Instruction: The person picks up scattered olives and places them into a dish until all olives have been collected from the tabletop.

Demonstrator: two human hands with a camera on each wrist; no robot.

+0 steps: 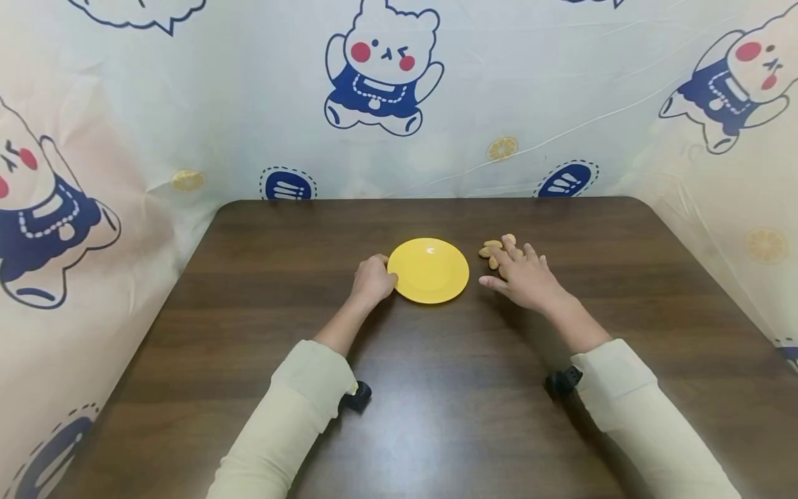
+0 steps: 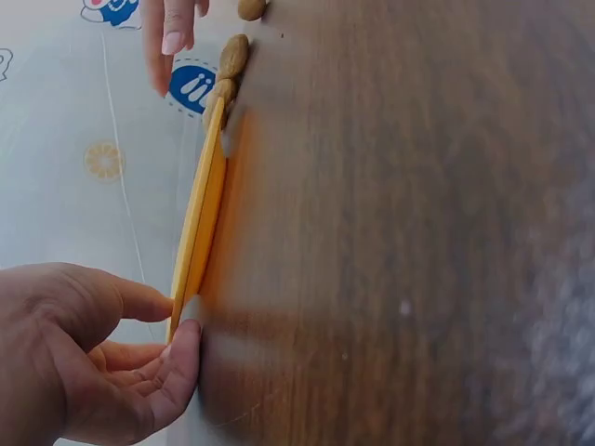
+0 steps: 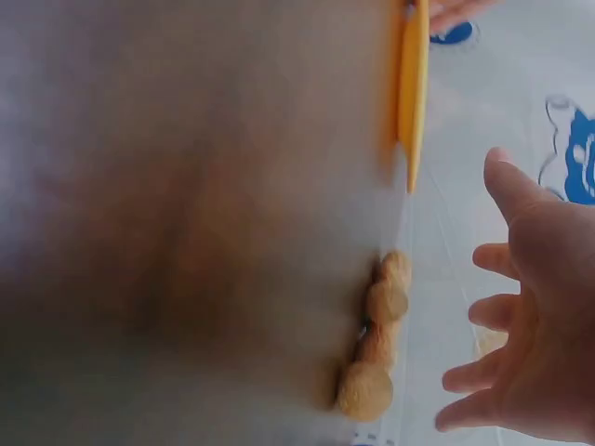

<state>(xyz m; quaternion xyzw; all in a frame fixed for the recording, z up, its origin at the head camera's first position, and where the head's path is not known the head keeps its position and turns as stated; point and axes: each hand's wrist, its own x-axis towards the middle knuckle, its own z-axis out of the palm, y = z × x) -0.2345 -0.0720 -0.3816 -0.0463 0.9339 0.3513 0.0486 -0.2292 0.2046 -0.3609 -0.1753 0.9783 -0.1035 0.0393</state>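
A round yellow plate (image 1: 430,272) lies on the brown table. My left hand (image 1: 374,278) pinches its left rim, thumb on one side of the edge and fingers on the other, as the left wrist view shows of the plate (image 2: 197,218). To the right of the plate is a small pile of unshelled peanuts (image 1: 491,252). Over them hovers my right hand (image 1: 526,276), fingers spread and holding nothing, and it hides part of the pile. In the right wrist view a gap shows between this hand (image 3: 548,307) and the peanuts (image 3: 381,325).
The dark wood table (image 1: 411,409) reaches back to a printed cloth (image 1: 499,76) with cartoon bears, which also hangs at both sides. A dark device (image 1: 358,397) is strapped at the left wrist, another dark device (image 1: 564,381) at the right.
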